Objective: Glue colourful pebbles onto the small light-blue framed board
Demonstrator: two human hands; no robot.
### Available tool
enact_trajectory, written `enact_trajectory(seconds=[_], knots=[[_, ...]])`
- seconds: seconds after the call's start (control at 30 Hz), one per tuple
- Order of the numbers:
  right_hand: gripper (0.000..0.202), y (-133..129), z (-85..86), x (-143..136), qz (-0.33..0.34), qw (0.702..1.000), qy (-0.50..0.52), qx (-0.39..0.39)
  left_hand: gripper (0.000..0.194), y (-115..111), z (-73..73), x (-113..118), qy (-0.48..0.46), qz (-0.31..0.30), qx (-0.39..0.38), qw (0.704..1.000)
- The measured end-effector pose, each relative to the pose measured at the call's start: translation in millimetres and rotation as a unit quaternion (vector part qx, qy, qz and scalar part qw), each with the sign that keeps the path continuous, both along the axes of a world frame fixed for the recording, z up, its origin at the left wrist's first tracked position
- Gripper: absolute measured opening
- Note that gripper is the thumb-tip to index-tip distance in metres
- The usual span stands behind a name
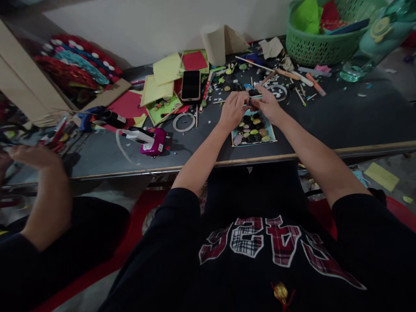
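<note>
Both hands meet above the far part of a light-blue panel (270,131) with a thin pale wooden frame. Rows of black, yellow-green and brownish pebbles (255,131) cover its near part. My left hand (234,109) has its fingers bent and drawn together at the panel's upper left. From the right, my right hand (267,105) brings its thumb and fingers together against the left fingertips. Something small and dark shows between the fingertips; its kind is too small to tell. The fingers hide part of the panel's far edge.
Scattered pebbles, sticks and paper scraps lie behind the hands, with a roll of clear tubing (276,92). Left are a phone (190,86), yellow framed cards (157,92) and a purple device (152,141). A green basket (316,45) and bottle (373,47) stand right. A co-worker's arm (48,190) reaches in at left.
</note>
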State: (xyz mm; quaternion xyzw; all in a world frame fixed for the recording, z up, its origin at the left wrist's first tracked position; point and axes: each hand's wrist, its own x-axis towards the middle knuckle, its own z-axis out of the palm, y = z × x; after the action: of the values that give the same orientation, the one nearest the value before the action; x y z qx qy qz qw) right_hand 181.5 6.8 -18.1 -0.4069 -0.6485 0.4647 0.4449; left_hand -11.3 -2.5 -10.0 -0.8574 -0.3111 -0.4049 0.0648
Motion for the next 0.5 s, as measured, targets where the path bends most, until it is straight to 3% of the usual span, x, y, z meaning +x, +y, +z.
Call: enact_trajectory(seconds=[0.2,0.5], knots=[[0.124,-0.4,-1.2,0.1,0.004,1.000,-0.005,-0.003,0.049,-0.8,2.9,0.5,0.002,0.009,0.007,1.000],[0.121,-3.0,2.4,-1.9,-0.016,1.000,0.007,-0.018,0.050,-2.7,2.6,-0.6,-0.004,0.004,0.007,1.000]])
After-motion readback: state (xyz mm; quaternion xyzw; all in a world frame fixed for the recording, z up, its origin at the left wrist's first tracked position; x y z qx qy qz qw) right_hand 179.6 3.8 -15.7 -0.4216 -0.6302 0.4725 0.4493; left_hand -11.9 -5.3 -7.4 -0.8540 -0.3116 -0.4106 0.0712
